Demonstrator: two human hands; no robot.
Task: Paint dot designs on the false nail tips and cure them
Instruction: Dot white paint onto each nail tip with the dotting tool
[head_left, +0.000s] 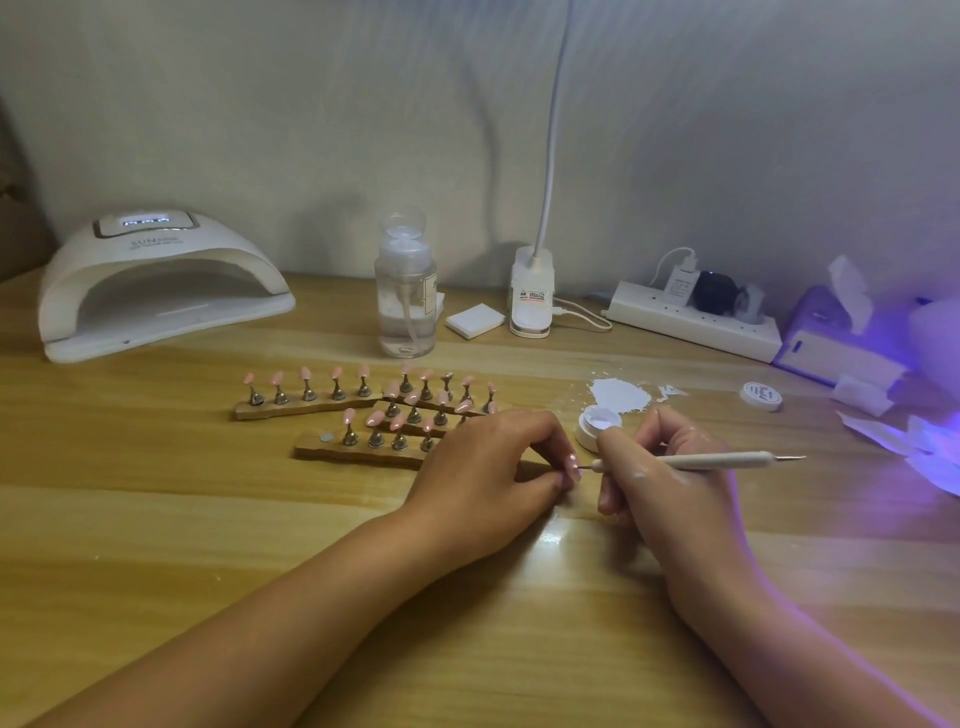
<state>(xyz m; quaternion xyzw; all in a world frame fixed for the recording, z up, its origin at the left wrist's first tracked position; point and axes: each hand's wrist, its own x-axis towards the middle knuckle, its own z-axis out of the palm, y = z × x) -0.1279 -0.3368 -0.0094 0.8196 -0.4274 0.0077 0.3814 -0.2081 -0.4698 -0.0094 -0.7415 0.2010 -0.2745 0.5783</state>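
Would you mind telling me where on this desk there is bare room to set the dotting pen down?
The desk is bare between the curing lamp and the nail stands, and left of the left hand. Crowded right of the paint pot, by the tissues.

Our left grip (485, 467) pinches a pink nail tip (572, 463) low over the tabletop (208, 519). Our right grip (670, 480) holds the dotting pen (727, 460), its fine point right at that tip. Behind stand racks (306, 408) of pink tips, an open white gel pot (589, 439) and the curing lamp (156, 280).

A wooden table (156, 519) stands against a pale grey wall (311, 104); violet light (935, 364) glows at right.
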